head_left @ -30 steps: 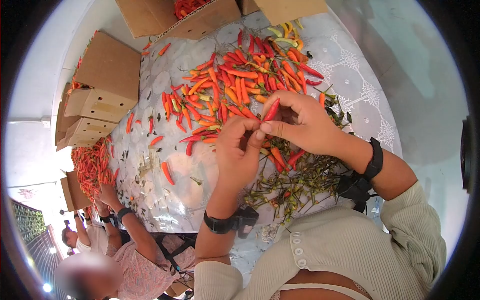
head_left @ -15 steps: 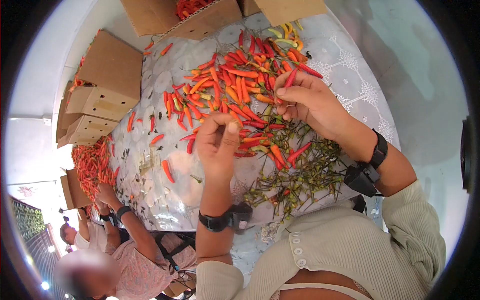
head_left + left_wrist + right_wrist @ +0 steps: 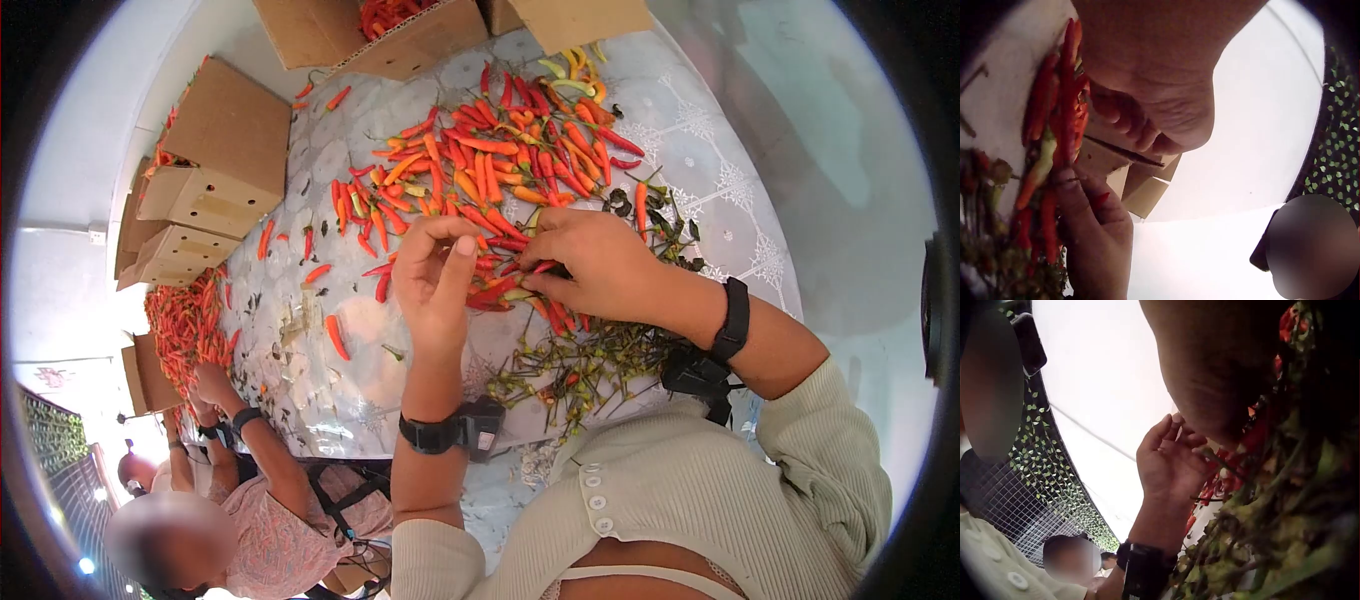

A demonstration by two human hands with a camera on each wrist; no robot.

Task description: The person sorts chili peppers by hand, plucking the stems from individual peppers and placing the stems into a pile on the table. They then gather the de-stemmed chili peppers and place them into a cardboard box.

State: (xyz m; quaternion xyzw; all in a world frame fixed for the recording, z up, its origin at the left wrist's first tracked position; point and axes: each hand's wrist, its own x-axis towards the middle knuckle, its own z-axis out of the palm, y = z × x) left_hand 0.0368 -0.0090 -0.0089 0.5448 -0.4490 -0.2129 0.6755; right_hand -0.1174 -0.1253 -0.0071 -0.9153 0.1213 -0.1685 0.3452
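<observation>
Work well along by the look of it, not finished. Big near-side pile of loose green stems (image 3: 590, 370), just under the right forearm. Beyond it, a broad heap of red and orange chillies (image 3: 490, 150) lies out on the patterned tablecloth (image 3: 740, 240); green stems on some of them. Small group of yellow ones (image 3: 575, 65) at the heap's far edge. Strays to the left, one orange chilli (image 3: 337, 337) well apart. Far box (image 3: 400, 45) and left box (image 3: 215, 130) both have red chillies in them.

Right hand (image 3: 600, 260): thumb and fingers drawn together, pinching a red chilli (image 3: 545, 267) at the heap's near edge. Left hand (image 3: 435, 285): beside it, raised, fingers loosely bent, thumb up near the forefinger; nothing seen in it.

Hard to make out: most of the pinched chilli is behind the fingers, so can't tell whether its stem is on. Far box cut off at top; depth of fill in either box unknown. Right wrist view dark on the near side, stems blurred.
</observation>
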